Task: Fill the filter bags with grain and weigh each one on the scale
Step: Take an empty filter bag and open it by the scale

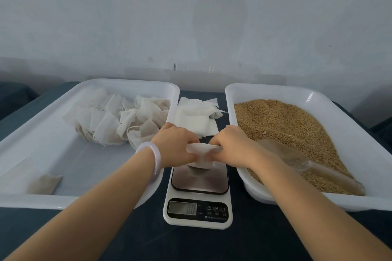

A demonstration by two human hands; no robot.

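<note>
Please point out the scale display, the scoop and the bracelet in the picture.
scale display (182, 208), head view, middle of the grey screen.
scoop (285, 154), head view, on its translucent bowl.
bracelet (158, 161), head view, on the pale band.

One white filter bag (202, 151) is held, gripped at its top, over the steel platform of the white scale (198, 197); contact is not confirmed. Filled bags (127, 121) are heaped in the left tray (42, 137). Flat empty bags (197, 118) are stacked behind the scale. Brown grain (286, 125) is spread in the right tray (233, 91).

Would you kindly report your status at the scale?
Left hand, right hand pinch small white filter bag over white digital scale. Clear plastic scoop lies in brown grain. Nothing obstructing.
</note>
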